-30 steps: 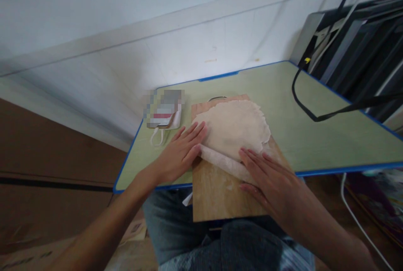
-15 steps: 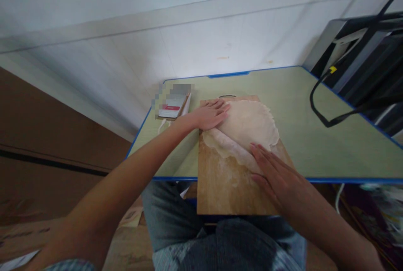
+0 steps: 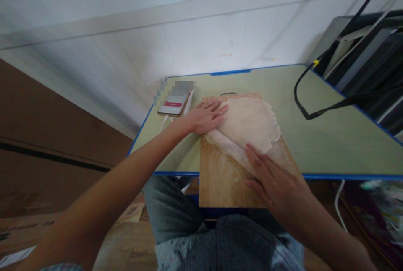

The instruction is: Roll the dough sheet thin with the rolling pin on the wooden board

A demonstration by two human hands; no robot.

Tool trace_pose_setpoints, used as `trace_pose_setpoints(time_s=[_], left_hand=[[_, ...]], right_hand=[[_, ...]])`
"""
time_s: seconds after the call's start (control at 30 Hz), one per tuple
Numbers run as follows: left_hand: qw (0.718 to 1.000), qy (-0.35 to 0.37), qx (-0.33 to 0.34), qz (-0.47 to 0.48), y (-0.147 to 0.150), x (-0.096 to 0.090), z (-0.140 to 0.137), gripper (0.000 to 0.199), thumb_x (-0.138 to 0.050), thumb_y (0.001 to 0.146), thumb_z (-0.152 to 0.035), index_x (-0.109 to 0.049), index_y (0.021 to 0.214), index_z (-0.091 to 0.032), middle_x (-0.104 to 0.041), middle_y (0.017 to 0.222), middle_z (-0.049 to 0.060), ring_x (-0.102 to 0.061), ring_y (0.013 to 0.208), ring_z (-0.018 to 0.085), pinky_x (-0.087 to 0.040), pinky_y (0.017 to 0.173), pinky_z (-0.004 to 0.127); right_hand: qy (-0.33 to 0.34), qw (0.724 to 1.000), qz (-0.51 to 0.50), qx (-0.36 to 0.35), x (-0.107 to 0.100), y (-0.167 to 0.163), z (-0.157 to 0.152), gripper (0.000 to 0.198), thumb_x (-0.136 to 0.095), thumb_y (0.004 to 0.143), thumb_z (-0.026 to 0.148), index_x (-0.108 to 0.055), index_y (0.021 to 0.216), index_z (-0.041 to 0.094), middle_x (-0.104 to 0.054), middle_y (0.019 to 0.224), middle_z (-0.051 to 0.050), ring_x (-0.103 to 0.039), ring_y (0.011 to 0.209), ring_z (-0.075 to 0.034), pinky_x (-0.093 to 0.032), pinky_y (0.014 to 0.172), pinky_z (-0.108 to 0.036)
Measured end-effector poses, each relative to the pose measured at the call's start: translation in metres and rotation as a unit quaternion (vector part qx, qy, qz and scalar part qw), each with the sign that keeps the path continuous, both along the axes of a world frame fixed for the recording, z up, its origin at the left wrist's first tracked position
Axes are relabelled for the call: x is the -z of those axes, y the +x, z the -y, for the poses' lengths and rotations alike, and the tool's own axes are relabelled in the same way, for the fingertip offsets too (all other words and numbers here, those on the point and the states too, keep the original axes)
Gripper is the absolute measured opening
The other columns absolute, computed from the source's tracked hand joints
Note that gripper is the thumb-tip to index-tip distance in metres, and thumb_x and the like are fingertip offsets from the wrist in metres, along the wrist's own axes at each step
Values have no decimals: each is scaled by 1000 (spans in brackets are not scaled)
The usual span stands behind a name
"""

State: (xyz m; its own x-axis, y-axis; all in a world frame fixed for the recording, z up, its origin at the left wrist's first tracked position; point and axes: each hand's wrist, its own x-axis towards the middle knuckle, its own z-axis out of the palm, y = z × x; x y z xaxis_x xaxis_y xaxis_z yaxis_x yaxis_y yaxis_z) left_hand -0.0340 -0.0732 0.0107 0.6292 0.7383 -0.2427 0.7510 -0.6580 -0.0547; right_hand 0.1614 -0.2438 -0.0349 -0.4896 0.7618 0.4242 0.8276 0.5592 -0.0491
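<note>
A thin, floury sheet of dough (image 3: pixel 248 120) with a ragged edge lies on a wooden board (image 3: pixel 217 183). Its near-left edge is turned over into a long roll (image 3: pixel 231 147) running diagonally between my hands; whether a pin is inside cannot be seen. My left hand (image 3: pixel 208 115) rests flat, fingers spread, over the roll's far-left end and the board's left edge. At the near-right end, my right hand (image 3: pixel 272 174) lies with fingers stretched along the roll, covering that end. Both palms face down and neither is wrapped round anything.
A phone (image 3: pixel 173 104) with a white cable leans at the left of the pale green, blue-edged table (image 3: pixel 321 145). On the right, a black strap (image 3: pixel 333 107) hangs over the table beside dark equipment. The board overhangs the table's front edge above my lap.
The ragged flap below the roll has become smaller, and the roll looks smoother. Both hands stay on it, with only a slight shift. The view has moved a little, and the strap appears farther left.
</note>
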Motion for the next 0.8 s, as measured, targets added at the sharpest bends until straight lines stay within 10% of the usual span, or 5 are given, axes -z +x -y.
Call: trace_pose_setpoints(time_s=[0.8], left_hand=[[989,104,-5,104,-35,12,39,52,-22,94,-25,-35,143,-14,-33,150,8,-23,140,24,-21,113,43]], right_hand=[[50,997,32,-42,-6,-8,4,39,-31,94,15,-49,124,-3,-58,125,-24,-60,111,-27,-56,85,-37]])
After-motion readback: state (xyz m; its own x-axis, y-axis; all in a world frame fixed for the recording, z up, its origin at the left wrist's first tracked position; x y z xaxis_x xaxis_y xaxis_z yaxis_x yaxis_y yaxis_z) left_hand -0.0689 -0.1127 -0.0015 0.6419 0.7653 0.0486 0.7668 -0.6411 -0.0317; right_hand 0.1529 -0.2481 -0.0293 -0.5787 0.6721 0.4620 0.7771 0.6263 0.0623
